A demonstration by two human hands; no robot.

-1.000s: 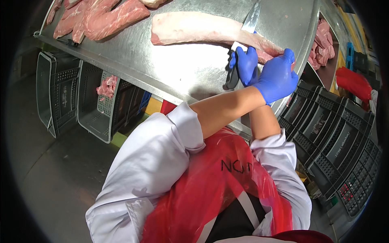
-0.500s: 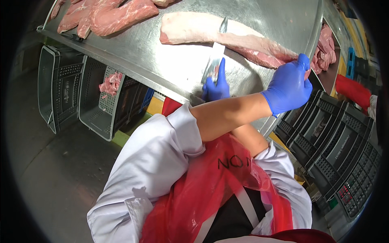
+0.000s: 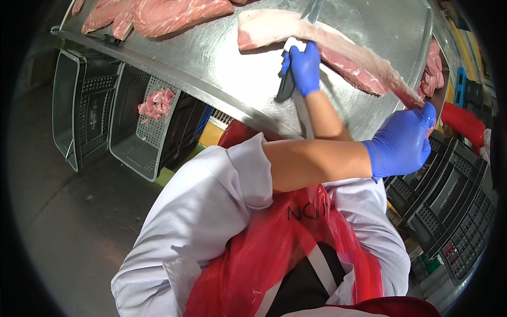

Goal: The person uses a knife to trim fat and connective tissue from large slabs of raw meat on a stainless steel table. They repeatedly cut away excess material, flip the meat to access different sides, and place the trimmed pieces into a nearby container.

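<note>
My left hand point(image 3: 401, 140), in a blue glove, reaches across my body to the right, closed on the end of a pale fat strip point(image 3: 391, 71) stretched out from a long piece of meat point(image 3: 348, 71). My right hand point(image 3: 304, 67), also gloved in blue, is behind my left forearm, wrapped round a black-handled knife point(image 3: 285, 84). Its blade point(image 3: 312, 11) shows at the pale upper side of the meat. The pink lean side lies exposed below the strip on the steel table point(image 3: 158, 63).
Several large meat cuts point(image 3: 174, 13) lie at the back left, more meat point(image 3: 432, 68) beyond the right edge. Grey crates stand below on the left point(image 3: 142, 145), one with pink scraps point(image 3: 158, 103); black crates point(image 3: 438, 190) stand at right. A red shape point(image 3: 459, 120) is at far right.
My left hand has moved right and down, drawing the strip away from the meat. My right hand with the knife moved toward me, then back up to the meat, further left than at first.
</note>
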